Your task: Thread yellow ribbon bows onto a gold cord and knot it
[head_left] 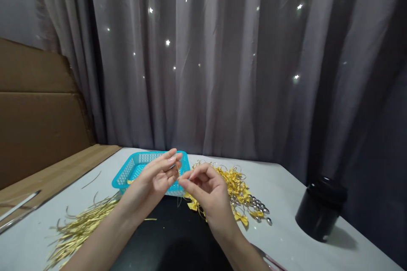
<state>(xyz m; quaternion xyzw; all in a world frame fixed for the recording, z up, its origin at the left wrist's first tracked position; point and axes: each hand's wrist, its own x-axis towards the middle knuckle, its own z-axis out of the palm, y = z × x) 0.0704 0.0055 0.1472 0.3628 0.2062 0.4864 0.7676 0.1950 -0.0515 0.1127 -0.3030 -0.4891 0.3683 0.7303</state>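
A thin gold strip (180,176), barely visible, is pinched between the fingertips of both hands, held up above the tabletop (286,203) just in front of the blue basket (127,173). The left hand (159,175) has its fingers drawn close together and pointing right with the palm turned inward, while the right hand (206,190) curls narrow, thumb and forefinger meeting the left's tips. A heap of gold strips (79,228) lies to the left, yellow bows (237,190) with silver beads to the right, a black jar (319,207) farther off.
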